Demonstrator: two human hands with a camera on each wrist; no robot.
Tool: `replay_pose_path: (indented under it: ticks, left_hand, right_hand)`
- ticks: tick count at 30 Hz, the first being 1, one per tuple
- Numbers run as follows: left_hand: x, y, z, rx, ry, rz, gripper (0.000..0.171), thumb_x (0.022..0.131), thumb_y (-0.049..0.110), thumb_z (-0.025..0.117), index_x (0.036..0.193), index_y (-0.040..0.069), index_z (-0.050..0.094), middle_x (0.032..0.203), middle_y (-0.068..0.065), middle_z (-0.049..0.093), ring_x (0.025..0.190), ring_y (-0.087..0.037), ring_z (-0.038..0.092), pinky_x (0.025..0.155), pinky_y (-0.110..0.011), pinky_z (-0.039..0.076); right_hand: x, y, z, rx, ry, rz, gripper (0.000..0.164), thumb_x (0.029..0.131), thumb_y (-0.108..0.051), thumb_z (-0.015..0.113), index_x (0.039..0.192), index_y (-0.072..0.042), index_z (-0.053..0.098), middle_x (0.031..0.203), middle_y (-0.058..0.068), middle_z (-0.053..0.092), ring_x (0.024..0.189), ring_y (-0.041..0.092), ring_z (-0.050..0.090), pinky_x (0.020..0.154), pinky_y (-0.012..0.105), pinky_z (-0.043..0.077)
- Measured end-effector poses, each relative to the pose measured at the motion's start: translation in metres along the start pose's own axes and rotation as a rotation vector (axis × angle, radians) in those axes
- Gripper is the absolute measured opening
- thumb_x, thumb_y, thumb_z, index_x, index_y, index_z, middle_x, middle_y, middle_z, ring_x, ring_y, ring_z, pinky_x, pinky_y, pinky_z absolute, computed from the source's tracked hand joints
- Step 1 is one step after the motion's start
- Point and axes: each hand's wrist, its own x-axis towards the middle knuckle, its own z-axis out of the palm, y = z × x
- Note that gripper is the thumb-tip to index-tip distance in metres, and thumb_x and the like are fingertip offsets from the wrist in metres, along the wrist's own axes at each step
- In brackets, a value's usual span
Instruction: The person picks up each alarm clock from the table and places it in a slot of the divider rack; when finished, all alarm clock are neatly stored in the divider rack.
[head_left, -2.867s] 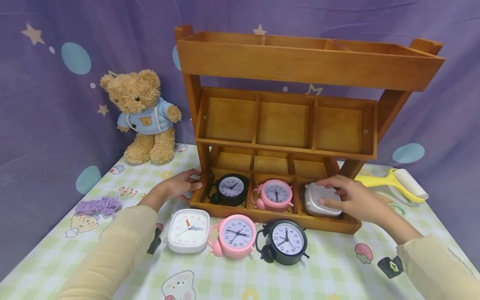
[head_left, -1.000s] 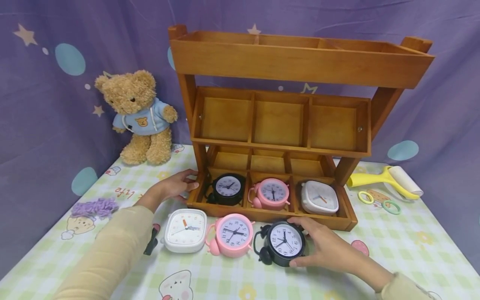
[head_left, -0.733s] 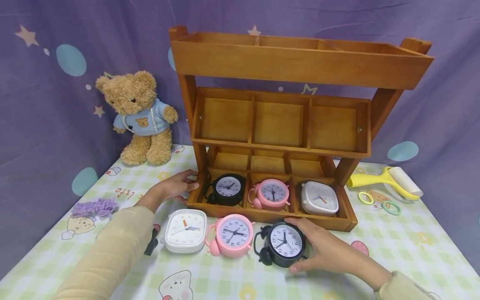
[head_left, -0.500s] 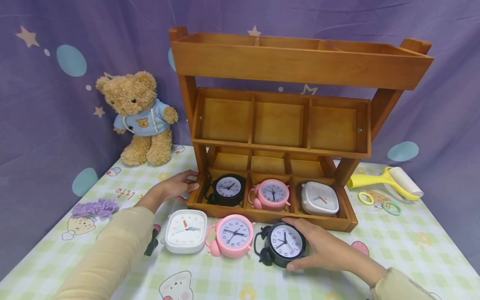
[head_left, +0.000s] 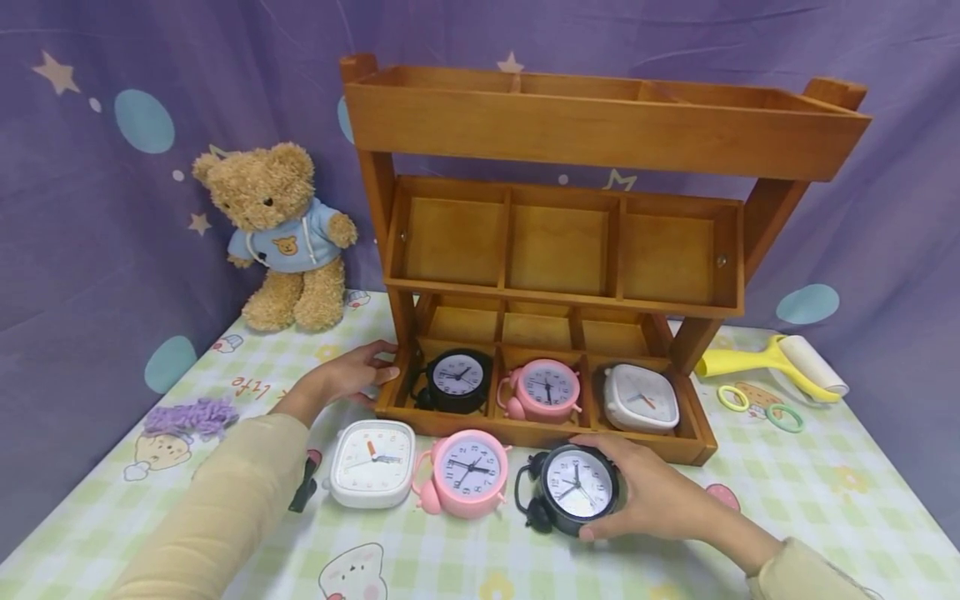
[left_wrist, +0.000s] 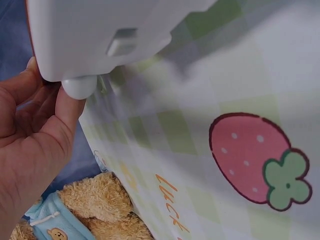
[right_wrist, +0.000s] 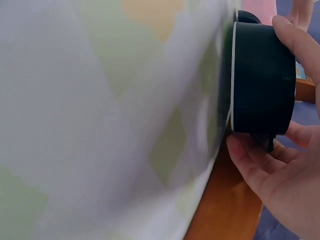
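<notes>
My right hand (head_left: 656, 492) grips a black twin-bell alarm clock (head_left: 577, 483) in front of the wooden shelf (head_left: 600, 129), thumb below and fingers above. In the right wrist view, the clock's dark side (right_wrist: 264, 77) shows between thumb and fingers, close over the tablecloth. My left hand (head_left: 351, 377) holds the left end of the shelf's bottom tier. Left of the held clock lie a pink alarm clock (head_left: 470, 471) and a white square clock (head_left: 372, 462). The bottom tier holds another black clock (head_left: 457, 381), a pink clock (head_left: 549, 390) and a white clock (head_left: 641, 398), one per compartment.
A teddy bear (head_left: 281, 237) in a blue hoodie sits at the back left, with a purple fluffy item (head_left: 191, 417) before it. On the right lie a yellow lint roller (head_left: 772, 367), a yellow ring (head_left: 732, 398) and a green ring (head_left: 785, 418). A purple curtain (head_left: 60, 250) hangs behind.
My right hand has left the white clock in the right bottom compartment and taken hold of the front black clock, which has just shifted slightly right. The left hand has stayed at the shelf.
</notes>
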Motion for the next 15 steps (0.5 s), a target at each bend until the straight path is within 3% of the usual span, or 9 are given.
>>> replay_pose_path:
  ticks: [7, 15]
  left_hand:
    - [-0.001, 0.000, 0.000, -0.001, -0.001, 0.003, 0.053, 0.108, 0.008, 0.046, 0.153, -0.005, 0.022, 0.152, -0.040, 0.029, 0.135, -0.053, 0.040, 0.090, -0.056, 0.056]
    - [-0.001, 0.000, 0.000, 0.000, -0.007, -0.001, 0.054, 0.108, 0.009, 0.046, 0.154, -0.005, 0.021, 0.154, -0.040, 0.028, 0.137, -0.053, 0.039, 0.092, -0.056, 0.055]
  right_hand:
    - [-0.004, -0.005, -0.014, 0.006, 0.035, -0.024, 0.093, 0.067, -0.061, 0.089, 0.143, -0.022, 0.052, 0.134, -0.004, 0.061, 0.120, 0.021, 0.059, 0.097, 0.054, 0.051]
    - [-0.003, -0.018, -0.039, -0.036, 0.117, -0.044, 0.093, 0.065, -0.058, 0.091, 0.142, -0.022, 0.053, 0.133, -0.005, 0.061, 0.117, 0.021, 0.059, 0.092, 0.053, 0.053]
